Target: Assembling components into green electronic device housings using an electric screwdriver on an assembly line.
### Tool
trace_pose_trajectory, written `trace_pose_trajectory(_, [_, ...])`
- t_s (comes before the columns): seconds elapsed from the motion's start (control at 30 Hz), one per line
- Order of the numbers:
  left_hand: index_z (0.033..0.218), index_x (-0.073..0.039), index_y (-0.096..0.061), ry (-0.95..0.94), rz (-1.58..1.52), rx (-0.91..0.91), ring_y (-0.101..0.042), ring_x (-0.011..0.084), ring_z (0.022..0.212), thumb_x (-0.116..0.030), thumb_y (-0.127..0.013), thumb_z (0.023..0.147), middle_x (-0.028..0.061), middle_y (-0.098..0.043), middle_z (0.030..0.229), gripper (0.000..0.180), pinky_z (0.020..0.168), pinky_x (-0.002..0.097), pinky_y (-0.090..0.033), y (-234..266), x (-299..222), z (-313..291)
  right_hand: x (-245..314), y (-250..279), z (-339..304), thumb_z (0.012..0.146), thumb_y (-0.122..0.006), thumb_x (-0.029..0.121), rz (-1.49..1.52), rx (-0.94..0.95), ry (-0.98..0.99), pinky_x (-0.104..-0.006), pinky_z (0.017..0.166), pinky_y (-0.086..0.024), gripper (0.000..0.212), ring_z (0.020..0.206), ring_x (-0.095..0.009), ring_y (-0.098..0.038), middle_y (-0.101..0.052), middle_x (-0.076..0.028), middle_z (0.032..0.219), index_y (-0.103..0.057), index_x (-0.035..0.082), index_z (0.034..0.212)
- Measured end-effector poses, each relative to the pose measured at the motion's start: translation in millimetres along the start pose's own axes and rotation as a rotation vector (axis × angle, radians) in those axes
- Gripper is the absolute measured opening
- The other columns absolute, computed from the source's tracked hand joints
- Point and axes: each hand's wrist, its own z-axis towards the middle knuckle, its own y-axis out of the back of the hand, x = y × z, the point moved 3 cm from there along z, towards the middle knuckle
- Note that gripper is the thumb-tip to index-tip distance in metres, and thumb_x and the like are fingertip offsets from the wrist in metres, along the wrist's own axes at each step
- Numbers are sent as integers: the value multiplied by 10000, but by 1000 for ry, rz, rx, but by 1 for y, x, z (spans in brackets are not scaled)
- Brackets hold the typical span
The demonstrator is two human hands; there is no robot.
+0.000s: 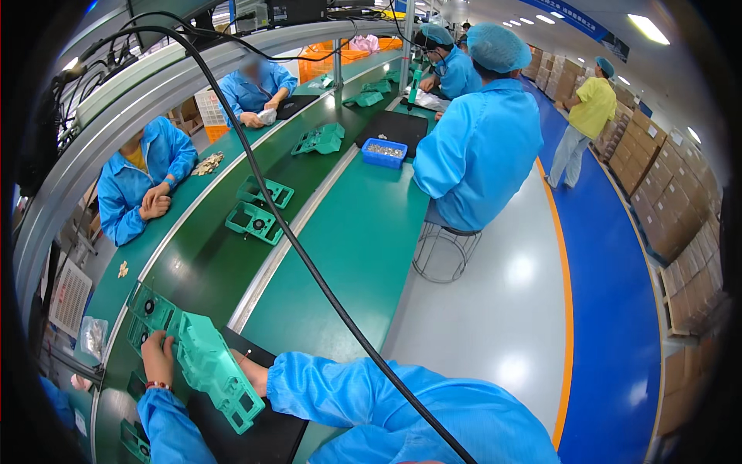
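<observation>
A large light-green plastic housing (210,357) with rectangular cut-outs is tilted up between my two hands. My left hand (158,362), with a red bracelet at the wrist, is closed at its left edge; the fingertips are partly hidden. From the right side my right hand (253,374) grips the housing, most of its fingers out of sight behind it. Just beyond my left hand, another green housing (158,308) with a round black part lies on the dark green belt (202,267). A black mat (282,435) lies below my hands.
Several green housings (255,222) stand along the belt. A blue bin of small metal parts (384,152) sits by a co-worker (483,131) on a stool. Two people work across the belt. A black cable (309,267) hangs across the view. Stacked cartons (668,185) line the aisle.
</observation>
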Motion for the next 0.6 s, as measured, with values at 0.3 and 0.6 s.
trace_pose_trajectory(0.3, [995, 9, -703, -7, 30, 4, -647, 437, 937, -153, -722, 837, 235, -694, 957, 227, 820, 487, -508, -48, 8, 18, -5, 46, 5, 1025, -535, 252, -147, -29, 278, -295, 688, -557, 246, 882, -145, -664, -675, -26, 1025, -631, 78, 1171])
trace_pose_trajectory(0.6, [992, 1, -681, -25, -42, 62, -636, 427, 910, -181, -704, 860, 217, -684, 957, 226, 792, 476, -502, -63, 3, 20, 2, 34, 0, 1015, -538, 334, -3, -187, 218, -325, 726, -571, 260, 870, -179, -657, -643, -35, 1008, -592, 104, 1123])
